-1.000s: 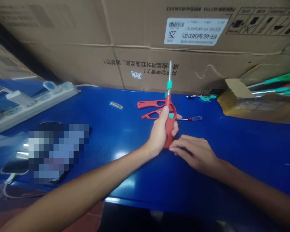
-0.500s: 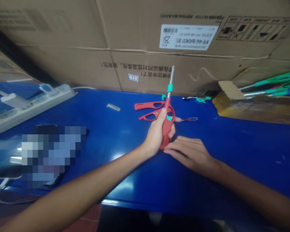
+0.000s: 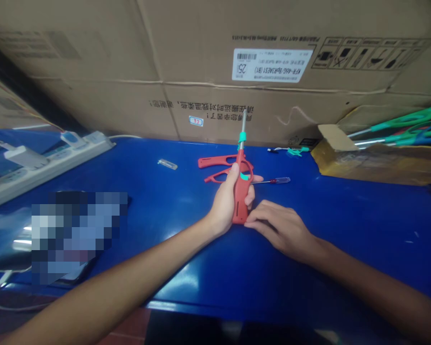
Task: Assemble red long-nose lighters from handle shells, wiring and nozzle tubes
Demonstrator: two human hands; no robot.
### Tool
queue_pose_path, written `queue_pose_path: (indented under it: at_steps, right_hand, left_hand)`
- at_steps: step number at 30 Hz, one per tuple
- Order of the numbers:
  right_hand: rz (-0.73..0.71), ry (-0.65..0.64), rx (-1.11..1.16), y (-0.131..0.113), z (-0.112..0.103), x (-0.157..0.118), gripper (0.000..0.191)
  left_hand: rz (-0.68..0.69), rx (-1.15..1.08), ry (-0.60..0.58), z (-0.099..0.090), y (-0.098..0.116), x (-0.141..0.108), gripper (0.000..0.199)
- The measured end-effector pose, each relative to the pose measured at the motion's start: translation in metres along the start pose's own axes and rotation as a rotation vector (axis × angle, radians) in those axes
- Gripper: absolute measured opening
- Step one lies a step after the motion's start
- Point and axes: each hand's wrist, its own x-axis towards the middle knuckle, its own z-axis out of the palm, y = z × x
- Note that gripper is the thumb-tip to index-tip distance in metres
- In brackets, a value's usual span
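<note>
My left hand [image 3: 221, 206] is wrapped around the red handle of a long-nosed lighter [image 3: 241, 201], its metal tube pointing away from me. A green collar rings the tube, and a green trigger shows in the handle's loop. At the lower right corner of the handle, the fingertips of my right hand [image 3: 287, 230] are pinched together. Anything between them is too small or hidden to make out. Behind the lighter lie two red handle shells [image 3: 213, 162], partly covered by it. A small screwdriver [image 3: 282, 180] with a clear handle rests to the right of them.
A clear plastic piece [image 3: 167, 165] lies on the blue table [image 3: 158, 201]. Small green parts [image 3: 297, 152] sit by the large cardboard box [image 3: 197, 57]. At right, an open carton [image 3: 330, 163] holds several green-handled lighters. A power strip [image 3: 57, 165] and a charging phone [image 3: 10, 261] are at left.
The lighter has turned slightly in my left hand's hold, its tube now pointing straighter away. My right fingertips have shifted from the handle's end to its right corner. The view has moved a little.
</note>
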Motion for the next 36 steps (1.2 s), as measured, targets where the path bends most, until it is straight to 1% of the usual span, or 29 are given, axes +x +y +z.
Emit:
queue_pose_path:
  at_steps: [4,8,10,13,19,23,29,33,36]
  right_hand:
    - [0.035,0.085,0.018,0.0019,-0.0024,-0.003,0.009]
    - [-0.051,0.052,-0.03,0.0005,-0.0052,-0.0043,0.012]
    - [-0.063,0.045,-0.066,-0.0017,-0.0056,-0.0037,0.011]
    - [-0.032,0.045,-0.061,-0.0046,-0.0045,-0.0015,0.014]
    - [0.039,0.036,0.085,-0.0053,-0.0002,0.0006,0.013]
    - [0.047,0.018,0.086,-0.0047,-0.0001,-0.0015,0.013]
    - [0.064,0.026,0.074,-0.0044,0.0015,-0.0021,0.01]
    - [0.049,0.021,-0.019,-0.0037,0.0041,-0.0014,0.01]
    - [-0.034,0.02,-0.135,-0.0016,0.0037,-0.0001,0.013]
  left_hand:
    - [-0.005,-0.006,-0.003,0.0006,0.001,-0.0005,0.067]
    - [0.001,0.015,-0.003,-0.0001,-0.0003,-0.0001,0.068]
    - [0.003,0.026,-0.006,-0.0009,-0.0018,0.0,0.069]
    - [-0.006,0.041,-0.011,-0.002,-0.004,0.0001,0.07]
    - [-0.012,0.037,0.012,-0.0017,-0.0055,0.0003,0.069]
    - [-0.002,0.041,-0.001,-0.002,-0.0054,0.0009,0.067]
    - [0.038,0.074,0.032,-0.0017,-0.0063,0.0015,0.068]
    - [0.048,0.077,0.038,-0.0005,-0.0071,0.0014,0.068]
    - [0.056,0.083,0.041,0.0002,-0.0065,0.0013,0.069]
